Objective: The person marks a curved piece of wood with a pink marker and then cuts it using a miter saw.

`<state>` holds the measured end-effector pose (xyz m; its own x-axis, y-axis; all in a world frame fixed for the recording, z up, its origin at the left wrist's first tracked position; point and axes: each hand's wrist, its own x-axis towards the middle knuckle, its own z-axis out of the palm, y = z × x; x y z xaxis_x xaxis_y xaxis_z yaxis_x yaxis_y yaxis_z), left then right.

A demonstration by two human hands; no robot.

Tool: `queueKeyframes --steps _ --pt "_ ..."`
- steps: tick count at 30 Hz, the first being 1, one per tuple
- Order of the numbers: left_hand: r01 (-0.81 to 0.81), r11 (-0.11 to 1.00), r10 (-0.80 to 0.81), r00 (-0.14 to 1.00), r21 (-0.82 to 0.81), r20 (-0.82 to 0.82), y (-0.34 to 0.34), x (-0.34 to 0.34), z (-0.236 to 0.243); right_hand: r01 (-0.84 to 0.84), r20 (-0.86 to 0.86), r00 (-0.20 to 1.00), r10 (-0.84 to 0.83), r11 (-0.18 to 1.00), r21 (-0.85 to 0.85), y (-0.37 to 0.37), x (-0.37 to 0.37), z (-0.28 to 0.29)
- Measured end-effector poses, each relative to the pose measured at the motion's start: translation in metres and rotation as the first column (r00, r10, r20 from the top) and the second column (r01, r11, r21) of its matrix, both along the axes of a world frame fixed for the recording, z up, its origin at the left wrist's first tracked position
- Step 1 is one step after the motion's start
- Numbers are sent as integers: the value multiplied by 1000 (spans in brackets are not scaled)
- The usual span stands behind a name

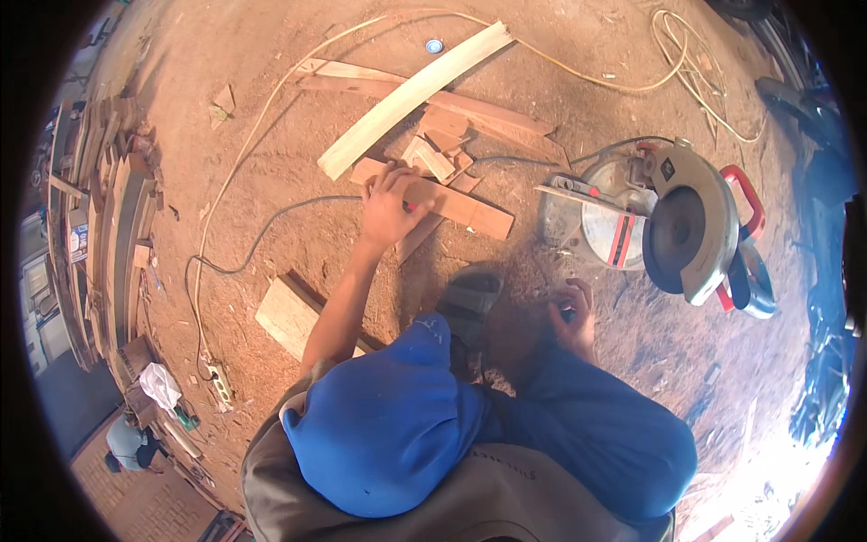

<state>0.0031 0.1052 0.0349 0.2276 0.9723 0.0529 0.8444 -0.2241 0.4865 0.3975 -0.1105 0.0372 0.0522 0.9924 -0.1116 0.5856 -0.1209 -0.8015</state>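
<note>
My left hand (393, 210) reaches forward over a flat reddish-brown wooden board (476, 213) on the ground. Its fingers bend over the far edge, the thumb lies on the near side, and a small red spot shows beside the thumb. My right hand (575, 318) is beside my knee, fingers curled around something small and dark that I cannot make out. Small wood offcuts (436, 160) are heaped just beyond the board. To the right stands a miter saw (684, 226) with a round dark guard, a metal base and a red handle.
A long pale plank (420, 98) lies over reddish strips (492, 116). A yellowish cord (262, 117) loops across the dirt. Another board (287, 316) lies beside my left forearm. Stacked lumber (126, 235) and a power strip (219, 384) are at left. A person (131, 443) bends at lower left.
</note>
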Motion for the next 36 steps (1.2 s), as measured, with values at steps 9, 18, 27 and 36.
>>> queueKeyframes --steps 9,18,27,36 --pt "265 950 -308 878 -162 -367 16 -29 0 77 -50 996 -80 995 -57 -11 -10 -15" --pt "366 903 -370 929 -225 27 -9 20 39 152 -213 954 -211 953 -264 -23 15 9" --pt "498 843 -483 867 -203 120 -55 132 58 321 -592 595 -544 836 -445 -12 32 37" --pt "471 881 -472 881 45 30 -46 220 -3 539 -700 365 -614 752 -378 4 66 5"
